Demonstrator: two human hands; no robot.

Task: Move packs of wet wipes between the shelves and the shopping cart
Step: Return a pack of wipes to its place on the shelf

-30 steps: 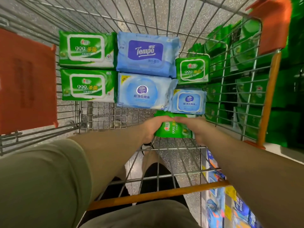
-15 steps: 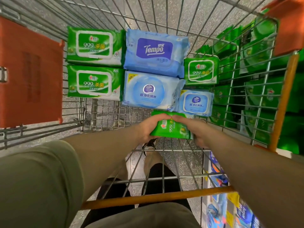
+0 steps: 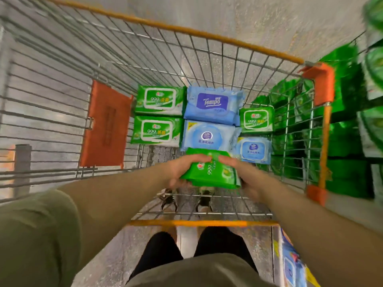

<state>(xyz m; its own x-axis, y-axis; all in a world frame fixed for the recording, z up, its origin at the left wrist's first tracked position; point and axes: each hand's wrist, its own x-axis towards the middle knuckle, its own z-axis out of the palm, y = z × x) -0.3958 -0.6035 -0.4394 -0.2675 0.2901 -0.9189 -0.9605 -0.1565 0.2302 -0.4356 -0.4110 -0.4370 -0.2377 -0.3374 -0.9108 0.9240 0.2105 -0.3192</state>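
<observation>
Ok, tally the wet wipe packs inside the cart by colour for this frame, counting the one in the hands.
Green plastic wet wipe packs: 4 (far left, near left, small right, and one held by the left hand and right hand)
Blue plastic wet wipe packs: 3 (Tempo, large round-label, small)
Total: 7

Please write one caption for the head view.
Both hands hold a green wipes pack above six packs in the cart.

A speckled grey floor [image 3: 269, 23] is seen under everything. Black trousers [image 3: 159, 253] and dark shoes [image 3: 169, 198] with pale toes are seen on it. An olive-green shirt hem [image 3: 186, 272] is seen at the bottom edge.
</observation>
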